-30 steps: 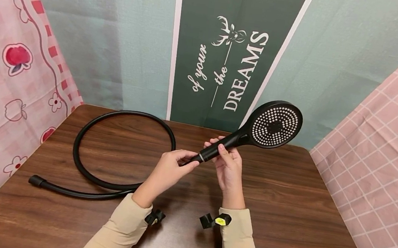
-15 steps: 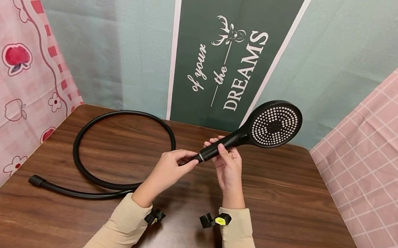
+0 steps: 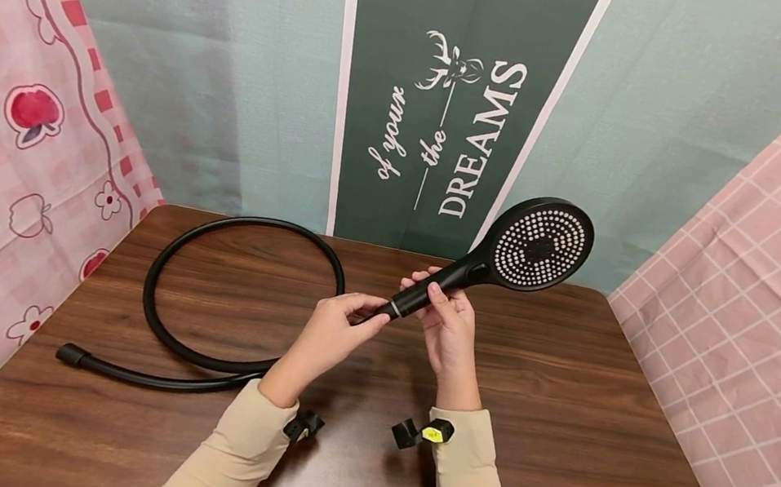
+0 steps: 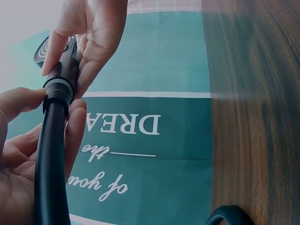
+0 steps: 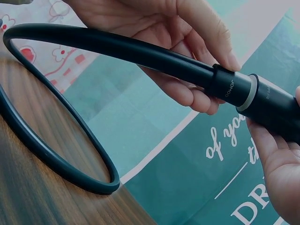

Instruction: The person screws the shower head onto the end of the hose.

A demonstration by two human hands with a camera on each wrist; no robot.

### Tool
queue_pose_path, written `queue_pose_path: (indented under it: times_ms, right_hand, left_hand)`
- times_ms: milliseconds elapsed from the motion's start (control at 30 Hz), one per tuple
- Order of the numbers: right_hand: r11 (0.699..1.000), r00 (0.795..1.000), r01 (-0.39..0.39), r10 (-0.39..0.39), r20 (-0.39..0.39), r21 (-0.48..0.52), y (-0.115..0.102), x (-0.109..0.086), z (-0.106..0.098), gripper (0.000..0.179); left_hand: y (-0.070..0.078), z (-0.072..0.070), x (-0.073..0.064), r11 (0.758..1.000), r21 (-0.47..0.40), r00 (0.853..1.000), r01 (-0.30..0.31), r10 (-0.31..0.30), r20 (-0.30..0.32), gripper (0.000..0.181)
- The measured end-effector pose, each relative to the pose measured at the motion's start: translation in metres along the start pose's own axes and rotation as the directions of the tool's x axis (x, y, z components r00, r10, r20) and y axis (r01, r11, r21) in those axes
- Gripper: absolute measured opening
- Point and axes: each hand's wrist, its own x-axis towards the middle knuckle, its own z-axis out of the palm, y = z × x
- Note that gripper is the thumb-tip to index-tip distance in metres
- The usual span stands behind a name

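A black shower head with a white-dotted face is held up and tilted toward the upper right in the head view. My right hand grips its handle. At the handle's lower end, my left hand pinches the hose's collar between thumb and fingers. A pale ring shows between collar and handle in the right wrist view; the two meet there in line. From the collar the black hose runs back past the left hand. Threads inside the joint are hidden.
The hose lies in a wide loop on the left of the dark wooden table. Its free end fitting points left. A green cloth with lettering hangs behind, and pink cloths flank both sides.
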Motion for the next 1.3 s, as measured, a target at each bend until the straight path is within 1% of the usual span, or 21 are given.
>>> queue_pose_path:
  times_ms: [433,833,1000,1300]
  right_hand:
    - [1.0,1.0,0.001,-0.001,0.005,0.005,0.0007,0.0001,-0.0016,0.016]
    - [1.0,1.0,0.005,-0.005,0.005,0.003,0.0002,-0.0002,-0.0001,0.016]
    - [1.0,1.0,0.004,-0.004,0.006,0.007,-0.0002,-0.0003,0.0009,0.016]
    - [1.0,1.0,0.005,-0.005,0.004,0.009,-0.0002,-0.0004,0.0007,0.016]
  left_hand:
    - [0.0,-0.0008,-0.0003,1.0,0.022,1.0,-0.01,0.009,0.02,0.024]
    - [0.0026,-0.0016,-0.0011,1.0,0.008,1.0,-0.009,0.008,0.015,0.024]
    - [0.0009,-0.0009,-0.0006,1.0,-0.002,1.0,0.012,-0.012,0.008,0.025]
    - [-0.0006,0.001,-0.0001,1.0,0.017,1.0,0.007,-0.007,0.004,0.024]
